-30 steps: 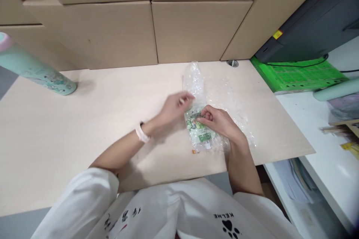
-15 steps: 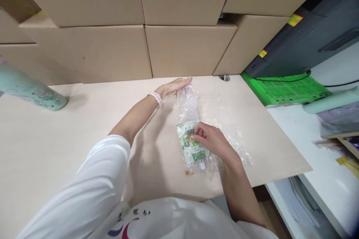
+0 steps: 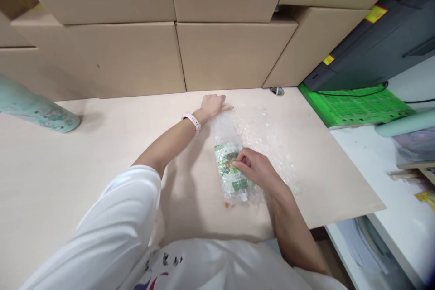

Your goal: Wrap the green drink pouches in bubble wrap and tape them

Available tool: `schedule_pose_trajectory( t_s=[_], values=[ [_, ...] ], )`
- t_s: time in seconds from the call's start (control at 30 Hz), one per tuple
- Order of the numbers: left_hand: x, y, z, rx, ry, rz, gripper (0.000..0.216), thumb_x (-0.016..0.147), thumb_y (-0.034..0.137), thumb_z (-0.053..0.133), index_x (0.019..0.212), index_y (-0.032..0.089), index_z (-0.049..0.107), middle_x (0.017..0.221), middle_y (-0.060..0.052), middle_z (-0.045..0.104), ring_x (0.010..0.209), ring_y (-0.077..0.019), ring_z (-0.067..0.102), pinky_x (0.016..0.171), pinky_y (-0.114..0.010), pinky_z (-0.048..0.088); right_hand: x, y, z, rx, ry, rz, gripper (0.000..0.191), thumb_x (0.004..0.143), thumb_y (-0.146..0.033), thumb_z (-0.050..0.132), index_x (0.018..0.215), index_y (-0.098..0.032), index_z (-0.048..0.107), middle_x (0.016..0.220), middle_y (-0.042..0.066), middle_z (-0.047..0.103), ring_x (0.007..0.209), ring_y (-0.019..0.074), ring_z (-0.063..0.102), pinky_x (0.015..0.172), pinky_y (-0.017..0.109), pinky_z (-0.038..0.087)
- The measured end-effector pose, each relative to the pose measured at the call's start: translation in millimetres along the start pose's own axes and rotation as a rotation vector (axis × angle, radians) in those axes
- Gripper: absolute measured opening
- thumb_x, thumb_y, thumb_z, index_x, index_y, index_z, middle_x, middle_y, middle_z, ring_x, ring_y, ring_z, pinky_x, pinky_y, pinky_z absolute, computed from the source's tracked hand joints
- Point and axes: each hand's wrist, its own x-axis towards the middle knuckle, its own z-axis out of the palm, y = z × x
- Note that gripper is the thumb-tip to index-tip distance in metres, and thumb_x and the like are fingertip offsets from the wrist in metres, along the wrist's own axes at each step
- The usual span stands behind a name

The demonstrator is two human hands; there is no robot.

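A small green-printed packet (image 3: 231, 170) lies on a sheet of clear bubble wrap (image 3: 268, 140) in the middle of the pale wooden desk (image 3: 102, 145). One strip of the wrap is folded over the packet. My right hand (image 3: 256, 167) rests on the packet with its fingers curled, pinching the wrap against it. My left hand (image 3: 213, 103) reaches to the far end of the folded strip and presses it down on the desk, fingers bent. A light watch band sits on that wrist.
Stacked cardboard boxes (image 3: 118, 54) wall off the back of the desk. A mint-green bottle (image 3: 37, 111) lies at the far left. A green mat (image 3: 356, 106) and a dark machine (image 3: 380, 50) stand at the right, beside a white side table (image 3: 401, 199).
My left hand has gone from beside the packet to the far end of the wrap and now presses it flat. The strip has dropped lower over the packet. My right hand stays put.
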Motion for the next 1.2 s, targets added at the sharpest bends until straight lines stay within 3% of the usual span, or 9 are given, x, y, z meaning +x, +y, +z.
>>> schedule_pose_trajectory(
  t_s=[0.13,0.2,0.3,0.43,0.53,0.67,0.8,1.03,1.2],
  values=[
    [-26.2,-3.8,-17.4,-0.091,0.304,-0.035,0.031,0.091,0.036,0.060,0.115,0.016,0.057,0.116,-0.017,0.064,0.115,-0.0313,0.056,0.100,-0.044,0.036,2.7,4.7,2.1,0.033,0.012,-0.018,0.017,0.085,-0.034,0.060,0.074,-0.023,0.054,0.072,-0.002,0.059,0.066,0.0151,0.053,0.064,0.028,0.038],
    [-57.1,-5.6,-28.1,-0.222,0.383,-0.126,0.029,0.091,0.030,0.059,0.116,0.017,0.055,0.110,-0.014,0.066,0.105,-0.0274,0.060,0.093,-0.041,0.042,3.6,6.1,2.5,0.043,0.018,-0.022,0.018,0.085,-0.035,0.060,0.073,-0.022,0.054,0.071,-0.002,0.058,0.066,0.0150,0.053,0.063,0.028,0.037],
    [-120.3,-0.8,-35.2,-0.514,0.122,-0.303,0.030,0.085,0.030,0.065,0.111,0.018,0.054,0.078,-0.005,0.067,0.075,-0.0207,0.063,0.080,-0.038,0.047,4.6,5.8,3.0,0.031,0.015,-0.013,0.020,0.086,-0.036,0.059,0.073,-0.022,0.053,0.071,-0.002,0.057,0.065,0.0148,0.052,0.062,0.028,0.036],
    [-197.0,23.2,-28.6,-1.179,-0.376,-0.486,0.050,0.081,0.034,0.070,0.122,0.017,0.046,0.083,-0.006,0.069,0.072,-0.0197,0.068,0.074,-0.039,0.053,4.3,-0.4,7.2,0.003,0.034,-0.048,0.020,0.088,-0.036,0.056,0.074,-0.022,0.050,0.073,-0.002,0.056,0.067,0.0150,0.052,0.063,0.028,0.036],
    [-226.6,41.0,-23.7,-1.353,-0.277,-0.429,0.055,0.078,0.034,0.075,0.123,0.019,0.047,0.085,-0.002,0.064,0.073,-0.0152,0.065,0.073,-0.033,0.052,1.9,-9.2,14.4,0.032,0.038,-0.094,0.018,0.092,-0.035,0.049,0.079,-0.023,0.048,0.076,-0.002,0.056,0.069,0.0152,0.053,0.064,0.029,0.038],
    [-247.5,53.4,-24.0,-1.218,0.035,-0.244,0.055,0.081,0.032,0.073,0.128,0.022,0.046,0.091,0.000,0.056,0.081,-0.0127,0.057,0.074,-0.028,0.050,-2.1,-20.1,24.1,0.295,-0.133,-0.086,0.017,0.095,-0.041,0.047,0.090,-0.024,0.047,0.076,-0.003,0.057,0.062,0.0139,0.057,0.060,0.028,0.044],
    [-268.0,64.4,-22.9,-0.934,0.151,0.061,0.058,0.090,0.032,0.063,0.141,0.027,0.037,0.111,-0.006,0.053,0.096,-0.0171,0.055,0.087,-0.035,0.051,-2.0,-23.3,26.5,0.559,-0.280,-0.062,0.023,0.093,-0.047,0.051,0.095,-0.024,0.049,0.077,-0.002,0.060,0.064,0.0141,0.060,0.058,0.026,0.048],
    [-251.2,88.9,-2.9,-0.338,0.153,0.346,0.053,0.095,0.035,0.052,0.144,0.022,0.035,0.133,-0.017,0.044,0.117,-0.0281,0.050,0.094,-0.045,0.051,1.0,-3.1,9.8,0.560,-0.140,-0.080,0.018,0.080,-0.035,0.061,0.085,-0.017,0.062,0.081,0.002,0.066,0.078,0.0186,0.062,0.067,0.028,0.047],
    [-218.7,100.4,15.0,-0.133,0.073,0.390,0.051,0.095,0.039,0.050,0.142,0.020,0.041,0.129,-0.017,0.050,0.108,-0.0291,0.052,0.086,-0.046,0.052,-0.1,19.4,-8.0,0.221,0.032,-0.039,0.011,0.076,-0.023,0.055,0.068,-0.018,0.061,0.064,-0.002,0.059,0.064,0.0157,0.054,0.059,0.026,0.038]
  ],
)
